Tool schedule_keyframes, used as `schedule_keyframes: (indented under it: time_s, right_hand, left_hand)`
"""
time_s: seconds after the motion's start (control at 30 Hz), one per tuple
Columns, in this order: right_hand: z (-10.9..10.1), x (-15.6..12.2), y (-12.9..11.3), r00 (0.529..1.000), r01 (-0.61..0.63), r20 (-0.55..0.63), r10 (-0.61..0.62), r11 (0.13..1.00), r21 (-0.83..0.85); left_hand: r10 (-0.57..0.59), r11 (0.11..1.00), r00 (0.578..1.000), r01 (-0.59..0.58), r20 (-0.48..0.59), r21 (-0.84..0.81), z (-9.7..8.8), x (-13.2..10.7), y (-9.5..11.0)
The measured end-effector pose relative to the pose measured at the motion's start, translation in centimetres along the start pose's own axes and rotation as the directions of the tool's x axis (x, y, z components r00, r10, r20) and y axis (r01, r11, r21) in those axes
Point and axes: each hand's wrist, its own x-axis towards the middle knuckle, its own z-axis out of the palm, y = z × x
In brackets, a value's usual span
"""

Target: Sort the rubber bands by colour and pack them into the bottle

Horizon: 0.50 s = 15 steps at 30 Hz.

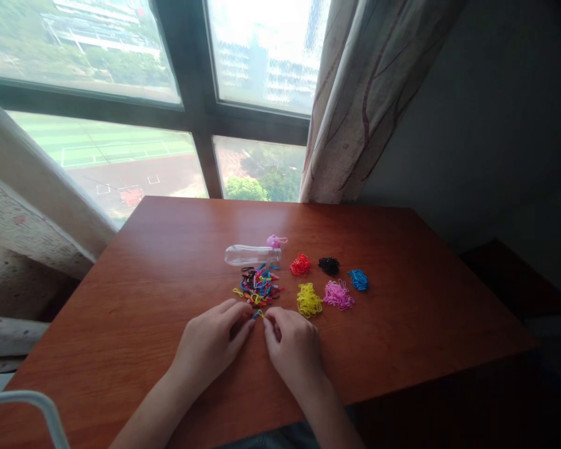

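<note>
My left hand (212,342) and my right hand (292,343) rest on the brown table (402,349), fingertips meeting over a small blue and yellow rubber band (258,313), which both pinch. Just beyond lies a mixed pile of coloured rubber bands (259,285). To its right sit sorted piles: yellow (308,300), pink (338,294), blue (358,279), red (300,265) and black (329,265). A clear plastic bottle (251,254) lies on its side behind the mixed pile, with a pink cap (275,241) beside it.
A window (168,93) with dark frames is behind the table, a curtain (359,100) hangs at the right, and a dark wall is beyond it. A white chair rail (28,402) shows at the lower left.
</note>
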Motion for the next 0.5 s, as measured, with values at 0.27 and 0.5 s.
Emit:
schedule_keyframes:
  time_s: [0.27, 0.5]
  right_hand:
    - [-0.14, 0.06, 0.13, 0.997, 0.072, -0.013, -0.072, 0.997, 0.023]
    - [-0.18, -0.08, -0.01, 0.997, 0.061, -0.058, -0.056, 0.994, 0.093]
  left_hand:
    - [0.074, 0.997, 0.997, -0.074, -0.003, -0.020, 0.20, -0.15, -0.15]
    - [0.086, 0.996, 0.996, -0.086, 0.006, -0.033, 0.17, -0.08, -0.03]
